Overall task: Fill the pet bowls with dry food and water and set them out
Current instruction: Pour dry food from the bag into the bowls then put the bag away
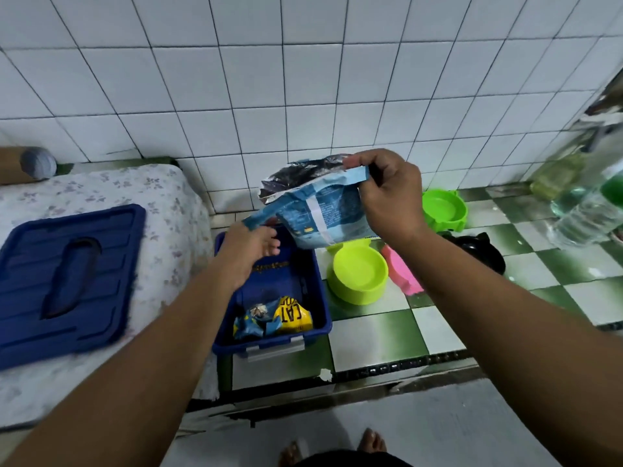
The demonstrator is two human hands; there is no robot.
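A light blue food bag with a silver lining hangs open above the blue storage box. My right hand pinches its top right edge. My left hand holds the bag's lower left corner over the box. On the green-and-white tiled counter stand a lime green bowl, a pink bowl, a black bowl and a second green bowl against the wall. A clear water bottle with a green cap lies blurred at the right.
The box's blue lid lies on a flowered cloth at the left. Yellow and blue food packets sit in the box. A second bottle stands by the right wall. White wall tiles close the back; the counter's front edge is near my feet.
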